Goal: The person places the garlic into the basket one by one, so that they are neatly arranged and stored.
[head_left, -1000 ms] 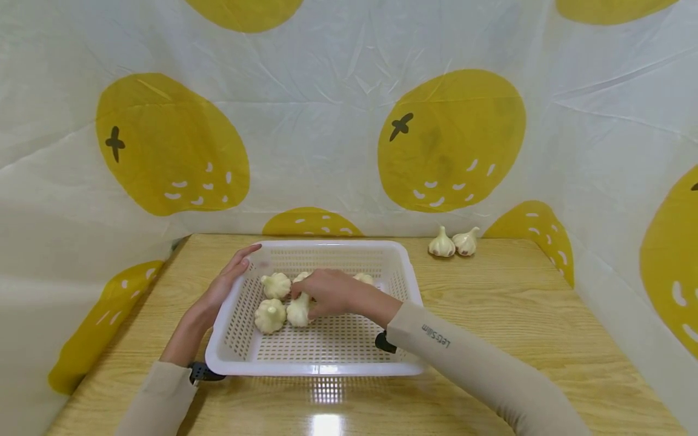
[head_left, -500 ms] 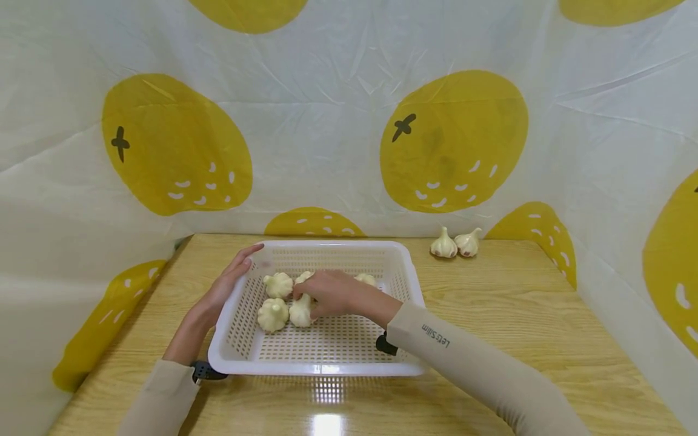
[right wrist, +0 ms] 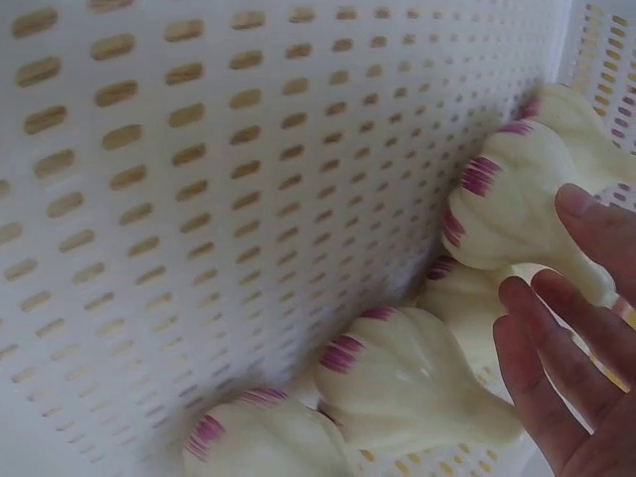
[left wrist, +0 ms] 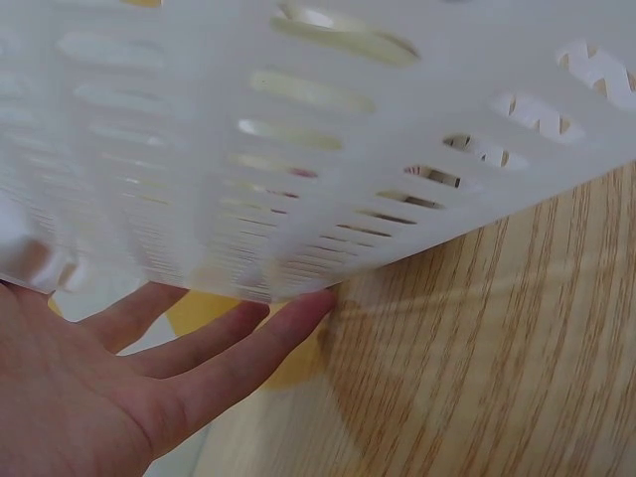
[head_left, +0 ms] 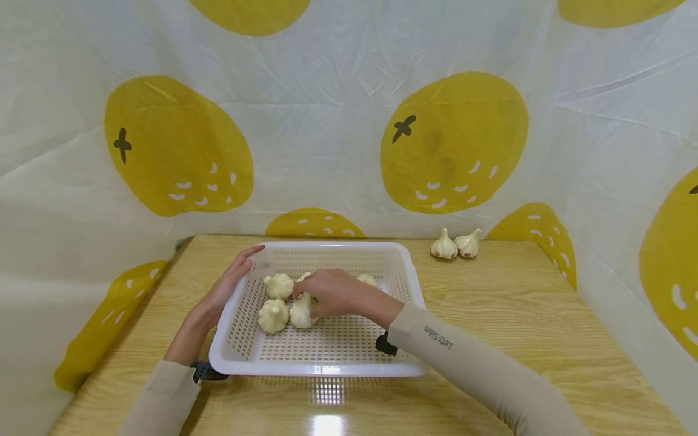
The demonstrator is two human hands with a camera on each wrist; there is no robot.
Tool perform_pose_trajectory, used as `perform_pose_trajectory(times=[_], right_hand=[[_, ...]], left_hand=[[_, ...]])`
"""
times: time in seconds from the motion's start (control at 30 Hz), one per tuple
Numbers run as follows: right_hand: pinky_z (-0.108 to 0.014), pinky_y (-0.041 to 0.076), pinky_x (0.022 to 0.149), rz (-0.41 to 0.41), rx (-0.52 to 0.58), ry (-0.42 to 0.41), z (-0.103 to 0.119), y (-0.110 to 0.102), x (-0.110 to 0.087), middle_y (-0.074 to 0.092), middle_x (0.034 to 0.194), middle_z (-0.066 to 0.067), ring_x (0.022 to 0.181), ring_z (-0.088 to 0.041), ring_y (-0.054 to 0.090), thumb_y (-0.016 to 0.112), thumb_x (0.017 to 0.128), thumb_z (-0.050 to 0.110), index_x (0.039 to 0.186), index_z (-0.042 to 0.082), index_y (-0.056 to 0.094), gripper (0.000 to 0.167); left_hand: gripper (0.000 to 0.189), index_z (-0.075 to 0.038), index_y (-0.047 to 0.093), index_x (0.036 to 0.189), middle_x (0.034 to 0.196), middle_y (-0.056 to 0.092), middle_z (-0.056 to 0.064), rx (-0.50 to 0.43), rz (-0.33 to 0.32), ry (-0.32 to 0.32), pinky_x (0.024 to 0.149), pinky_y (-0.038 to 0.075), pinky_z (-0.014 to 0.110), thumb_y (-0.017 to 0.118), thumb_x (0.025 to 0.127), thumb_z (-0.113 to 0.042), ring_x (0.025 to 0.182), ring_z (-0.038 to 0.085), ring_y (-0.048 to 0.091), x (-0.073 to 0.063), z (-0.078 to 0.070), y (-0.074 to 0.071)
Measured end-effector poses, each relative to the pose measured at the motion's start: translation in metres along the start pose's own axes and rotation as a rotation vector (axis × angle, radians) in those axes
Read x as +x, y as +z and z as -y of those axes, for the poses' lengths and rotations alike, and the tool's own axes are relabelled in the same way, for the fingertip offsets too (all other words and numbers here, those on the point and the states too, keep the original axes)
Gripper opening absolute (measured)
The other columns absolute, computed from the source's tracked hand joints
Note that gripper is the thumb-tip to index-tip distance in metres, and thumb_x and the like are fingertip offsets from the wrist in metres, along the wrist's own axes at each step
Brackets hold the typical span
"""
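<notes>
A white perforated plastic basket point(head_left: 327, 368) stands on the wooden table with several garlic bulbs inside. My left hand point(head_left: 226, 284) lies along its left side. In the left wrist view the straight fingers point(left wrist: 238, 368) touch the basket's outer wall. My right hand point(head_left: 335, 292) reaches inside and pinches the neck of a garlic bulb point(head_left: 300, 313), thumb on one side, fingers on the other. Next to it are two more garlic bulbs, one nearer point(head_left: 273, 316) and one farther back point(head_left: 279, 286). The right wrist view shows purple streaks on the held garlic bulb point(right wrist: 517, 199).
Two garlic bulbs point(head_left: 455, 244) stand side by side on the table point(head_left: 507, 315) at the back right, outside the basket. Another garlic bulb point(head_left: 366, 279) shows behind the right wrist. A curtain point(head_left: 327, 139) printed with yellow fruit encloses the table's back and sides.
</notes>
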State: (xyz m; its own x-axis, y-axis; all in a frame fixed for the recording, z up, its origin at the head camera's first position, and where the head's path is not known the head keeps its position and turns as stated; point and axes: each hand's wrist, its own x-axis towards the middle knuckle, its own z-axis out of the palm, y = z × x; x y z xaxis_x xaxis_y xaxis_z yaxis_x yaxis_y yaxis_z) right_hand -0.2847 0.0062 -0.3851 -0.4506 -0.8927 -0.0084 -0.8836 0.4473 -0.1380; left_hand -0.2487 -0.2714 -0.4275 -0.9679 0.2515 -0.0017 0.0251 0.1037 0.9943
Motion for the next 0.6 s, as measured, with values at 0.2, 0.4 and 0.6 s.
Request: perform_pose_trajectory(times=[0.2,0.4,0.6], right_hand=[[-0.035,0.057,0.078,-0.025,0.017,-0.019,-0.001,-0.005,-0.003,0.074,0.125,0.005,0.098,-0.011,0.068,0.081,0.087,0.022,0.127,0.024,0.071,0.041],[-0.033,0.056,0.081,-0.047,0.070,-0.029,-0.001,-0.014,-0.007,0.075,0.124,0.004,0.099,-0.014,0.072,0.081,0.089,0.023,0.126,0.020,0.072,0.038],[-0.030,0.056,0.084,-0.091,0.157,-0.040,-0.001,-0.025,-0.015,0.075,0.125,0.002,0.101,-0.017,0.074,0.082,0.090,0.026,0.124,0.018,0.071,0.036]], left_hand=[[0.056,-0.028,0.012,0.166,0.164,0.025,0.025,0.005,-0.001,-0.004,0.100,0.050,0.044,0.022,0.114,-0.045,0.129,0.023,0.052,0.000,0.000,0.000],[0.055,-0.028,0.012,0.166,0.164,0.023,0.025,-0.014,0.003,-0.004,0.099,0.050,0.045,0.022,0.114,-0.043,0.127,0.021,0.053,0.001,0.001,0.001],[0.055,-0.029,0.012,0.166,0.165,0.023,0.024,-0.006,-0.002,-0.005,0.100,0.050,0.045,0.023,0.114,-0.044,0.131,0.025,0.050,0.000,0.000,0.001]])
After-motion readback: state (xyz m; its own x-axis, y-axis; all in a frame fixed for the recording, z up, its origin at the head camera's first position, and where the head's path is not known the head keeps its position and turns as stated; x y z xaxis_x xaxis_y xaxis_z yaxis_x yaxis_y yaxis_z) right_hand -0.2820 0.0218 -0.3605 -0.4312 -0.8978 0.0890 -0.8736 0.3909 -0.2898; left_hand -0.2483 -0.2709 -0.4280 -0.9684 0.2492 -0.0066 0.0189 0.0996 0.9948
